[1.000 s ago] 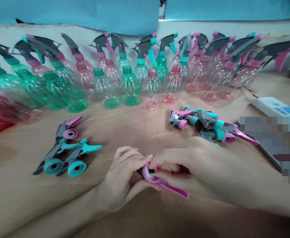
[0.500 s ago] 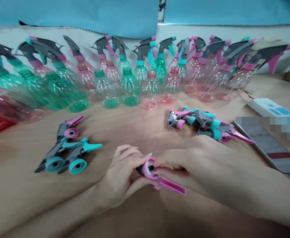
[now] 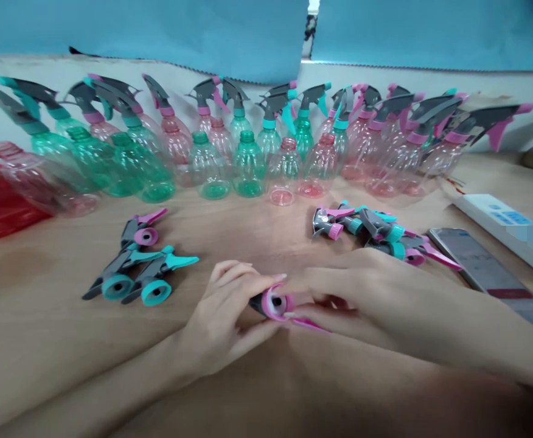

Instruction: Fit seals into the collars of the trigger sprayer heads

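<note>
Near the front middle of the table, my left hand (image 3: 223, 319) is closed round a grey and pink trigger spray head (image 3: 269, 304). Its pink collar faces up toward me, with a whitish ring and a dark hole inside. My right hand (image 3: 346, 298) pinches the collar's right edge, its fingertips at the rim and partly hidden. The pink trigger pokes out below the right fingers. To the left lie three loose spray heads, one with a pink collar (image 3: 146, 236) and two with teal collars (image 3: 156, 292). More loose spray heads (image 3: 376, 228) are heaped beyond my right hand.
Along the back stand several clear green and pink bottles (image 3: 248, 164), some open-necked, others with spray heads. A red bag or sheet (image 3: 6, 204) lies at far left beside a tilted pink bottle (image 3: 50, 179). A phone (image 3: 490, 274) and white box (image 3: 499, 213) are at right.
The view has shifted a little, so the bottles sit lower and the left ones further right. My right fingers have moved over the collar's right edge, covering more of the pink trigger.
</note>
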`<state>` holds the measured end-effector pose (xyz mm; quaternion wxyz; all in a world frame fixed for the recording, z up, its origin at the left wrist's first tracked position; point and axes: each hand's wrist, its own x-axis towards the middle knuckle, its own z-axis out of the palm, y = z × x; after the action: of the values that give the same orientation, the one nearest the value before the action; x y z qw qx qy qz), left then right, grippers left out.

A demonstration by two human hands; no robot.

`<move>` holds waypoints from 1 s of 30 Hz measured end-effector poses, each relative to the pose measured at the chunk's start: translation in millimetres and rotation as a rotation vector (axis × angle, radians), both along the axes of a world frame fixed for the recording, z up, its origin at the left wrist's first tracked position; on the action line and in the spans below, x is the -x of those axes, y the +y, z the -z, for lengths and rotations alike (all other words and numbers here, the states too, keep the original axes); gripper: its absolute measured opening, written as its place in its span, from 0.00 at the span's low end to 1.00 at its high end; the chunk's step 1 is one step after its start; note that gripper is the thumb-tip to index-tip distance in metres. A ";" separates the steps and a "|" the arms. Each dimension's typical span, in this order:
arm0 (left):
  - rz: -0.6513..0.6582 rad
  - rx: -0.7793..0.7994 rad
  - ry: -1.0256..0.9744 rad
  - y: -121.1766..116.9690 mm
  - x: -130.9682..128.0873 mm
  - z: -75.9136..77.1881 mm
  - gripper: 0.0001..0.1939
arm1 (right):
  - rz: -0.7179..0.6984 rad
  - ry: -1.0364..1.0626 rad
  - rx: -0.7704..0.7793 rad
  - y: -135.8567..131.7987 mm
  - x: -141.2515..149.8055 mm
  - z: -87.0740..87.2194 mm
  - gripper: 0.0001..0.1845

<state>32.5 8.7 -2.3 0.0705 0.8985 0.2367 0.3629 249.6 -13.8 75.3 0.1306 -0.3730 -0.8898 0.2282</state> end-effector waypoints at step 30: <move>-0.583 -0.020 0.215 6.3 114.8 -14.0 0.14 | 0.054 -0.193 0.185 8.3 25.2 39.3 0.20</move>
<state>-82.3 15.0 11.7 -0.0708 0.8268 0.4868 0.2727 224.3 -5.5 36.0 0.0154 -0.4276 -0.8630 0.2687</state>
